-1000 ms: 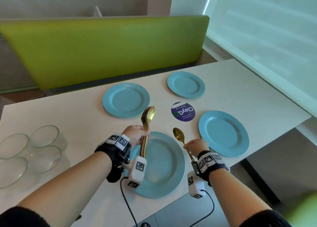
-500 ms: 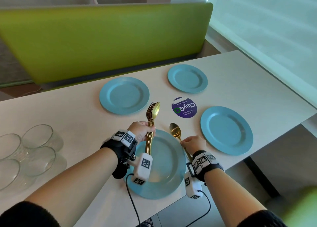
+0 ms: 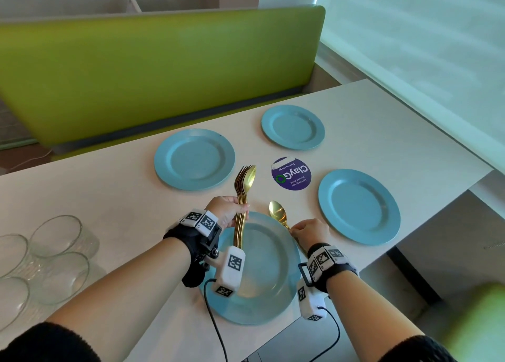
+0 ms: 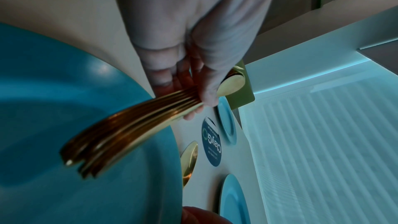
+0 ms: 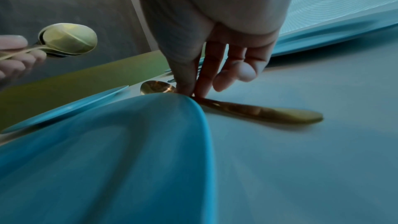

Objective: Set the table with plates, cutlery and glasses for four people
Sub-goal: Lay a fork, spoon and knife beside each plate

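Observation:
Several blue plates lie on the white table (image 3: pixel 82 186); the nearest plate (image 3: pixel 262 285) is under my hands. My left hand (image 3: pixel 229 211) grips a bundle of gold forks and spoons (image 3: pixel 243 197) upright over that plate, handles fanned out in the left wrist view (image 4: pixel 120 134). My right hand (image 3: pixel 308 229) pinches the neck of a single gold spoon (image 3: pixel 277 211) between thumb and fingertips. That spoon (image 5: pixel 258 110) lies flat on the table against the right rim of the near plate (image 5: pixel 150 142). Other plates sit at far left (image 3: pixel 194 159), far right (image 3: pixel 293 126) and right (image 3: pixel 359 207).
Several empty glass tumblers (image 3: pixel 60 241) stand in a cluster at the left of the table. A round purple sticker (image 3: pixel 291 173) lies between the plates. A green bench back (image 3: pixel 153 69) runs behind the table. The table's near edge and right edge drop to the floor.
My right hand has lowered the single spoon from the air down to the table beside the near plate's right rim. The left hand holds the bundle much as before.

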